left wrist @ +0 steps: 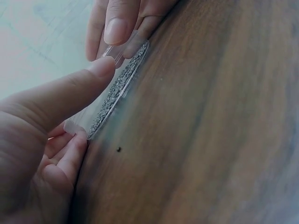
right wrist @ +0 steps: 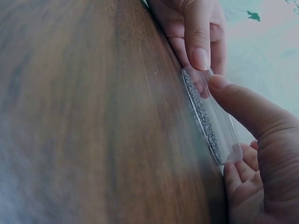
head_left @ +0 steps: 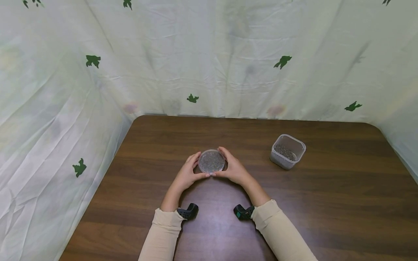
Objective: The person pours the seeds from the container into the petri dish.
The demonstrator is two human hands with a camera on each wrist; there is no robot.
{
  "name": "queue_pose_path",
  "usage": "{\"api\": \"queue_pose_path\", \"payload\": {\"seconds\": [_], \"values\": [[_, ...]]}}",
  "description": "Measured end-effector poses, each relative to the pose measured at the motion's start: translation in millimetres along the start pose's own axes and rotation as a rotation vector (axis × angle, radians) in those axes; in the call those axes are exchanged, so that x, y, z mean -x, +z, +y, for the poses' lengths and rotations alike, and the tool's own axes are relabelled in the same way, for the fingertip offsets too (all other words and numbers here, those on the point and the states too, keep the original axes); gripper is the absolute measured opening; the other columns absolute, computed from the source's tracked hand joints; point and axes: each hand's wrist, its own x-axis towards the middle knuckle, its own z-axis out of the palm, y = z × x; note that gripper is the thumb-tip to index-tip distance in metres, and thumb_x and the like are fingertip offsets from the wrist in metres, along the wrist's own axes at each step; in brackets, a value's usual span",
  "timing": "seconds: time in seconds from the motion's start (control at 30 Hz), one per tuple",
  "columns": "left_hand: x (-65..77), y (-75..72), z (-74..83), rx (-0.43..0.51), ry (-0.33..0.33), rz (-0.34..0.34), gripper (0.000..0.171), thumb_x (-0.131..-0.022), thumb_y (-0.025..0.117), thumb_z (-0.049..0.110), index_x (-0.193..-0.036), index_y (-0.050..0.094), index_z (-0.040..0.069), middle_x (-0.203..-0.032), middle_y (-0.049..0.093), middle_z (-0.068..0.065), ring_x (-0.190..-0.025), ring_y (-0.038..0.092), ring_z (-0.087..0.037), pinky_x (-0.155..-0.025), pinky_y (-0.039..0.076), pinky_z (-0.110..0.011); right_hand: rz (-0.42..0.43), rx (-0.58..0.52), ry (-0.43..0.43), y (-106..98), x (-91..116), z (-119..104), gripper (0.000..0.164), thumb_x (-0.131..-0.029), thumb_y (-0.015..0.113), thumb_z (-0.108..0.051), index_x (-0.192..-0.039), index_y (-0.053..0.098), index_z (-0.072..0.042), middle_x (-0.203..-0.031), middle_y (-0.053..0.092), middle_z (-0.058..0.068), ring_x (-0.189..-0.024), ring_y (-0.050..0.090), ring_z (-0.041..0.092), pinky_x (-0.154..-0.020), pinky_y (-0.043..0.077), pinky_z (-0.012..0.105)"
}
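A round clear petri dish (head_left: 211,161) with a layer of grey granules sits flat on the brown table, straight ahead of the person. The left hand (head_left: 187,174) holds its left side, thumb at the near rim and fingers curved round the far side. From the right, the right hand (head_left: 236,170) grips it the same way, and the two thumb tips almost meet. In the left wrist view the granules (left wrist: 117,91) form a thin band low in the dish. Clear rims (right wrist: 223,114) show above that band in the right wrist view, close to the thumbs.
To the right stands a clear square plastic tub (head_left: 287,151) with similar grey granules at its bottom. A tiny dark speck (left wrist: 118,149) lies on the wooden table (head_left: 326,188) near the dish. Pale cloth (head_left: 209,58) with green leaf-like shapes hangs behind the table.
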Motion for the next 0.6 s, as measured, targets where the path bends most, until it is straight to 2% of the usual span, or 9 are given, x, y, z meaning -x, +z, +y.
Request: {"api": "queue_pose_path", "payload": {"seconds": [0.1,0.33,0.5,0.6], "values": [[-3.0,1.8,-11.1,-0.016,-0.006,0.006,0.088,-0.069,0.078,0.011,-0.138,0.025,-0.006,-0.136,0.028,-0.023,-0.125,0.032,-0.032,-0.099,0.029,-0.033,0.001,-0.019,0.004,-0.5,0.1,-1.4,0.096,-0.066,0.081,-0.018,-0.14,0.022,-0.002,-0.14,0.032,0.012,-0.127,0.03,0.022,-0.102,0.027,0.033],[-3.8,1.7,-12.4,-0.026,-0.009,0.008,0.088,-0.07,0.078,0.013,-0.138,0.026,-0.005,-0.136,0.029,-0.021,-0.125,0.032,-0.03,-0.1,0.029,-0.031,0.016,-0.131,-0.02,-9.0,7.1,-25.3,0.088,-0.07,0.076,-0.004,-0.138,0.021,0.007,-0.138,0.03,0.025,-0.128,0.027,0.033,-0.103,0.023,0.041],[-3.0,1.6,-11.2,0.008,-0.023,0.025,0.087,-0.071,0.077,0.014,-0.138,0.025,-0.004,-0.137,0.028,-0.02,-0.125,0.032,-0.028,-0.1,0.029,-0.03,0.038,-0.124,-0.035,-19.1,12.3,-39.6,0.083,-0.074,0.073,-0.003,-0.137,0.021,0.006,-0.138,0.028,0.027,-0.129,0.025,0.033,-0.103,0.022,0.043],[-2.7,0.9,-8.6,0.044,-0.002,0.045,0.084,-0.074,0.075,0.015,-0.138,0.025,-0.004,-0.137,0.027,-0.02,-0.125,0.031,-0.029,-0.1,0.029,-0.032,0.078,-0.101,-0.072,-23.5,13.1,-36.5,0.078,-0.078,0.07,-0.006,-0.138,0.022,0.004,-0.14,0.027,0.024,-0.129,0.024,0.031,-0.103,0.022,0.044]]}}
